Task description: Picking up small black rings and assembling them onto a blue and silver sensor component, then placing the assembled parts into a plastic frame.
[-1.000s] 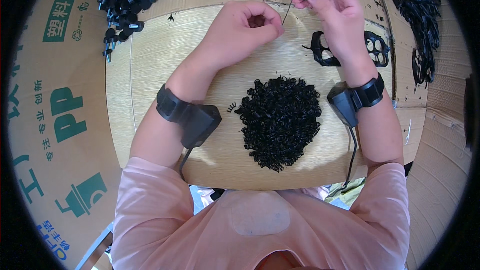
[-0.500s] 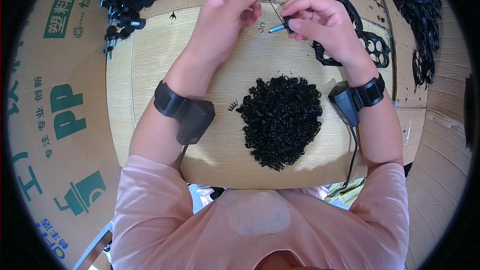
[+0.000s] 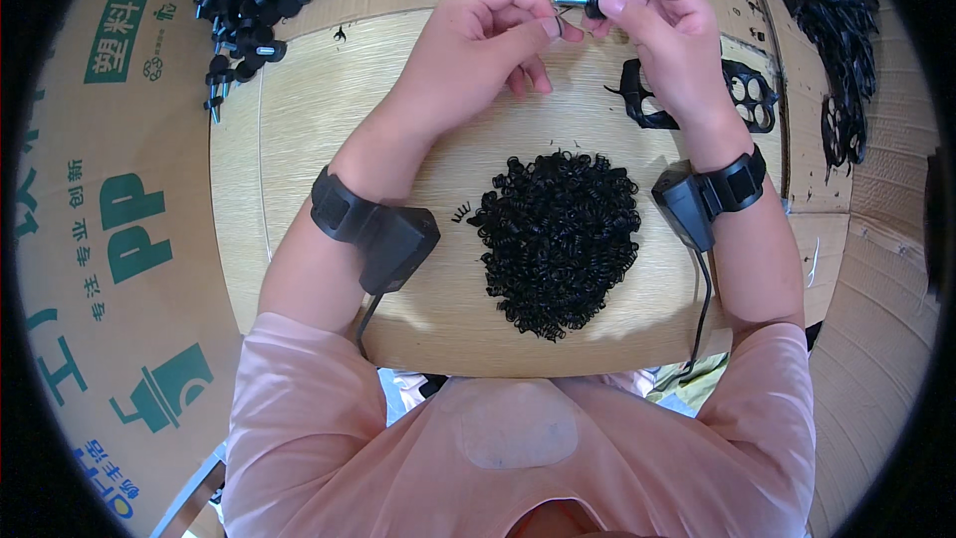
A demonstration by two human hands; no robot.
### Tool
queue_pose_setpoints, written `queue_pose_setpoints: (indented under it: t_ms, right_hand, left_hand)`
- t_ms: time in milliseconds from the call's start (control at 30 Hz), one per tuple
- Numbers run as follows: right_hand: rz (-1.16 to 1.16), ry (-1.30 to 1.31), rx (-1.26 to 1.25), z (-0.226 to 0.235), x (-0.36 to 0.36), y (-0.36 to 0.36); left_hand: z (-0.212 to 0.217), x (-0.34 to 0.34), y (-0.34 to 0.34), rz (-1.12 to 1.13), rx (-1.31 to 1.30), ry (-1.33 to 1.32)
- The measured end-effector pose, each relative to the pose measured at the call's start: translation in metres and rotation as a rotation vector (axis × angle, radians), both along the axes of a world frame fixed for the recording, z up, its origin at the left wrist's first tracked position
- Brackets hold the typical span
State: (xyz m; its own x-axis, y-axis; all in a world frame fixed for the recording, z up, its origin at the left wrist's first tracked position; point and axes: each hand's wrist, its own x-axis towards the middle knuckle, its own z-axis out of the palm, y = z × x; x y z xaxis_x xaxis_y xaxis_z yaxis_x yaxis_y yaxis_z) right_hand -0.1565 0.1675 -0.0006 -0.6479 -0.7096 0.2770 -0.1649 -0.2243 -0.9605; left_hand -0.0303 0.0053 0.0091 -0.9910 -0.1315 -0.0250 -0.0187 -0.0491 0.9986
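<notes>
Black knob bolt (image 3: 588, 2) | pinched between both raised hands (image 3: 478, 50)

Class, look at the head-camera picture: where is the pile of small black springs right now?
The pile of black springs lies on the wooden board, centre of the head view, between the person's two wristbands, nearer the body than the left hand and right hand.

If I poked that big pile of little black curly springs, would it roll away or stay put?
The pile of springs would probably slump and spread rather than roll: the coils look tiny and tangled together. One stray spring lying apart suggests single ones slip off easily. They look light, so the wooden board would hardly hold them.
</notes>
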Motion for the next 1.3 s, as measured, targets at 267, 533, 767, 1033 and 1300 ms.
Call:
queue_pose_setpoints:
  t_ms: [267,533,767,1033,1300]
  right_hand:
    - [0.214,-0.075,-0.029,0.006,0.008,-0.001]
    - [0.17,-0.074,0.158,0.002,0.003,-0.003]
    - [0.009,-0.036,0.05,0.006,0.005,-0.004]
    - [-0.069,0.12,0.043,0.0,0.003,-0.001]
    - [0.044,0.054,0.018,0.001,0.001,0.001]
  left_hand:
    - [0.003,-0.001,0.001,0.214,0.028,0.091]
    - [-0.002,0.001,0.001,0.235,-0.086,0.249]
    - [0.001,0.003,0.006,0.084,-0.055,0.137]
    - [-0.007,-0.001,0.006,0.182,-0.254,0.101]
    - [-0.008,0.0,0.003,0.202,-0.256,0.122]
